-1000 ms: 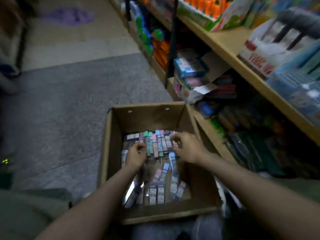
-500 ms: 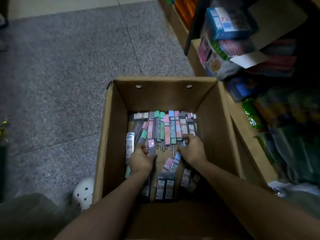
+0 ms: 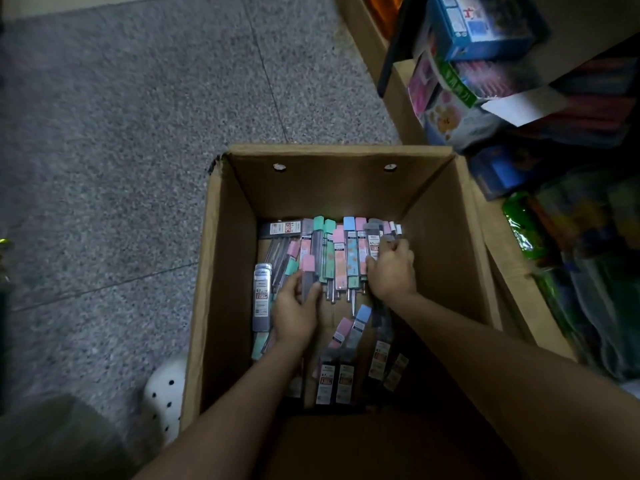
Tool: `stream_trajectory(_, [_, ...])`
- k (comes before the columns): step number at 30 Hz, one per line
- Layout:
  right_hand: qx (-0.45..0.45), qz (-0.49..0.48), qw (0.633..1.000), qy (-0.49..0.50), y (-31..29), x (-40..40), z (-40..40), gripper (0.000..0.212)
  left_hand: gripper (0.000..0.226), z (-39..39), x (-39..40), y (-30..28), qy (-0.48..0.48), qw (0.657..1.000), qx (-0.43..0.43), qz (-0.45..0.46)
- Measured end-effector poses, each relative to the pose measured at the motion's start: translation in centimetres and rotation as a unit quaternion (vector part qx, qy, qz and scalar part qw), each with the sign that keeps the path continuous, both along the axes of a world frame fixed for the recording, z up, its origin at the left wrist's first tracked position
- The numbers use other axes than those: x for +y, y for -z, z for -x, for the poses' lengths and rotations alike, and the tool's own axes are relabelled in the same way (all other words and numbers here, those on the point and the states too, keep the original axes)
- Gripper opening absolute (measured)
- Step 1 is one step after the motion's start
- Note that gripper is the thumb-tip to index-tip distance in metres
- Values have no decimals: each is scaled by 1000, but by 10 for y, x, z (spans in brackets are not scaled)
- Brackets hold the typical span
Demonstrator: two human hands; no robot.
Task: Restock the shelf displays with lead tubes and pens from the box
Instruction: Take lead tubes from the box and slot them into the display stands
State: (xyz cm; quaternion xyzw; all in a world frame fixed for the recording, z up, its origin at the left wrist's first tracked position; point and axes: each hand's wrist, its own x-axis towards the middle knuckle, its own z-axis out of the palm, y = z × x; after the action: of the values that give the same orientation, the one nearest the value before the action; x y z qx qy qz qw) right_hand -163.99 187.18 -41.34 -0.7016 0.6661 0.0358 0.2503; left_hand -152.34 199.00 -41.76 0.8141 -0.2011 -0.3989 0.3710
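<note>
Reaching into the brown cardboard box [image 3: 446,244], left hand [image 3: 294,311] and right hand [image 3: 391,271] each clutch light, stiff, slippery pastel-capped plastic lead tubes [image 3: 341,258] toward 12 o'clock, best pinched mid-body in bundles.

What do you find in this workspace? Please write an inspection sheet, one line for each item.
Surface: grey speckled floor; the cardboard box stands on it.
Job's things: carded lead tubes and pens lie in the box, most in a row at the far wall, others loose nearer.
Clutter: white perforated clog beside the box.
Grippers: left hand grips a pink-topped pack; right hand grips packs at the row's right end.
Cables: nothing seen.
Surroundings: wooden shelf on the right, holding a blue carton and dim packets.
</note>
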Motion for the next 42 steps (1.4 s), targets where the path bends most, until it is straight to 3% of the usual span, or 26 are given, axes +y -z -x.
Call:
stream_trajectory(5, [-50,21,998,-23,6,15,-2,47,27,-8,-22,-11,-18,983,157,99])
stream_trajectory(11, [-108,11,994,-9,4,11,-7,56,28,-7,-34,-14,-12,977,190,96])
stream_trajectory(17, [-232,-70,963,116,-6,10,-6,55,20,-11,-31,-22,-32,972,222,65])
stream_trajectory(21, [-362,-64,919,143,-39,17,1,81,20,-6,-41,-57,-11,973,210,95])
stream_trajectory(24, [-414,-50,903,105,-83,17,9,97,25,-3,-55,-100,69,977,161,124])
stream_trajectory(27, [-404,-16,912,60,-144,16,20,98,27,-7,-75,-159,167,966,107,163])
stream_trajectory(31, [-388,73,919,16,-224,10,49,75,25,-5,-96,-253,303,928,88,199])
stream_trajectory(37, [-366,248,897,-3,-325,13,103,53,24,20,-94,-328,328,874,196,300])
stream_trajectory(42, [-289,340,895,0,-386,14,145,47,35,60,-100,-349,321,861,214,331])
